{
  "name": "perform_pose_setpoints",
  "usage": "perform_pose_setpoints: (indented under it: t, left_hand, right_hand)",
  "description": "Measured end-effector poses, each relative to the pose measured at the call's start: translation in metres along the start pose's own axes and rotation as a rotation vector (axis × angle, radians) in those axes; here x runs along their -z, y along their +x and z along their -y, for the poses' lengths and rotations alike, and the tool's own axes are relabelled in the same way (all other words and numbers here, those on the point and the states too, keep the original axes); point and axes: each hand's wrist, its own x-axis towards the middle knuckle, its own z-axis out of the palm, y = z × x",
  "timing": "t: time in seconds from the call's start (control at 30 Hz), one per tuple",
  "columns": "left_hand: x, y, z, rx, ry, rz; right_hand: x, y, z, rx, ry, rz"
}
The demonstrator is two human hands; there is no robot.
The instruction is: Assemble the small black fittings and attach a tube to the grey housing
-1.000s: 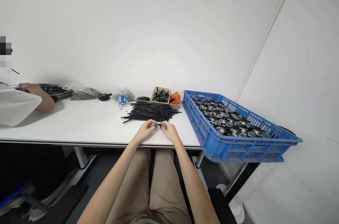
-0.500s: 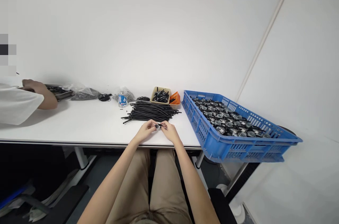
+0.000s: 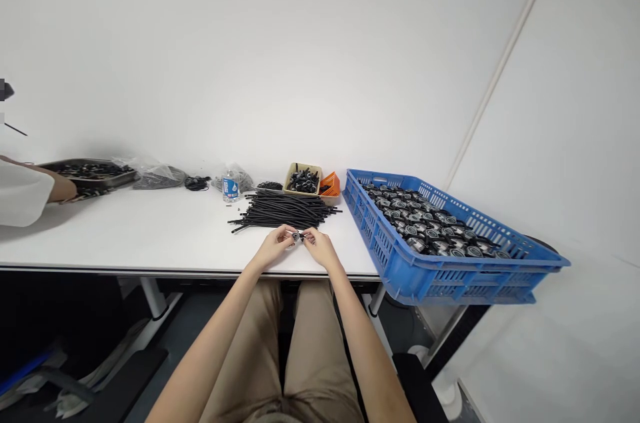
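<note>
Near the table's front edge, my left hand (image 3: 275, 245) and my right hand (image 3: 319, 245) meet over a small black-and-silver part (image 3: 297, 237). Fingers of both hands are pinched on it, the left from one side and the right from the other. Its exact kind is too small to make out. Just beyond my fingers lies a pile of black tubes (image 3: 287, 210), stacked side by side. Behind the tubes stands a cream bin (image 3: 287, 184) with small black parts (image 3: 304, 180) in it, beside an orange basket (image 3: 331, 184).
At the right, a blue crate (image 3: 385, 263) holds rows of black-and-clear round-faced parts (image 3: 433, 234). Left of the tubes stand a labelled plastic bottle (image 3: 231, 186), a black coil (image 3: 197, 182) and a plastic bag (image 3: 159, 176). A co-worker's arm (image 3: 63, 189) reaches by a metal tray (image 3: 117, 178).
My hands stay in place, with the small part turned slightly between my fingers. At the left, the co-worker's arm has drawn back leftward, uncovering more of the tray.
</note>
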Motion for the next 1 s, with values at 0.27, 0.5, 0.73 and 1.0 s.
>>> perform_pose_setpoints:
  t: [0.27,0.5,0.73,1.0]
  left_hand:
    - [0.0003,0.0001,-0.0003,-0.004,0.014,-0.004]
    - [0.0004,-0.0003,-0.0013,-0.018,0.024,0.012]
    - [0.0002,0.0,-0.0026,-0.012,0.05,0.012]
    - [0.0012,0.0007,0.0003,-0.013,0.036,-0.003]
  right_hand:
    - [-0.0004,-0.0002,-0.0004,-0.009,-0.007,-0.001]
    - [-0.0018,0.0011,-0.0037,-0.01,0.0,-0.007]
    - [-0.0014,0.0006,-0.0031,-0.009,-0.015,-0.002]
    - [-0.0025,0.0014,-0.0042,0.013,-0.042,-0.002]
